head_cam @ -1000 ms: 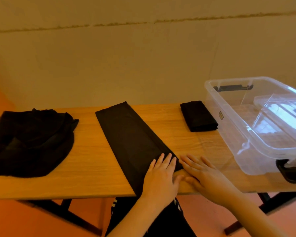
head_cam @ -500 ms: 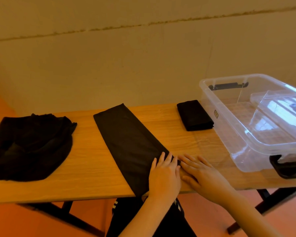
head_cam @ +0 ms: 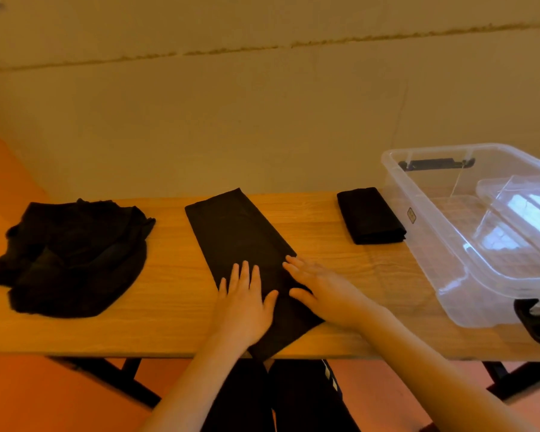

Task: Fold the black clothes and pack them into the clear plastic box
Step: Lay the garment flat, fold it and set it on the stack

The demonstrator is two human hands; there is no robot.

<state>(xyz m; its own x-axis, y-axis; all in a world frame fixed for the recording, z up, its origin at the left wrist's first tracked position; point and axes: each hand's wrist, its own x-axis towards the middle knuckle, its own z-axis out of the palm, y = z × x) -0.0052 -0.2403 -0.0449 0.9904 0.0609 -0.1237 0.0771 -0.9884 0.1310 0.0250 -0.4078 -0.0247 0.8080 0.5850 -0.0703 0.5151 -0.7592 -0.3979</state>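
Head view: a long black garment (head_cam: 237,241), folded into a narrow strip, is laid diagonally across the wooden table (head_cam: 169,322), its near end reaching the front edge. The left hand (head_cam: 243,302) is pressed flat on the near part of the strip, fingers straight and slightly spread; nothing is grasped. The right hand (head_cam: 321,291) is laid flat along the strip's right edge, fingers extended, partly on the fabric and partly on the table; nothing is grasped there either. The two hands are close together but not touching.

A crumpled heap of black clothes (head_cam: 72,260) is seen at the left end of the table, well apart from the strip. A small folded black piece (head_cam: 370,215) is placed near the far edge, just beside the clear plastic box (head_cam: 449,254). The box stands at the right end, open at the top, with black latches at both ends. A clear lid (head_cam: 521,207) is seen resting tilted inside it. No clothes are observed in the box.
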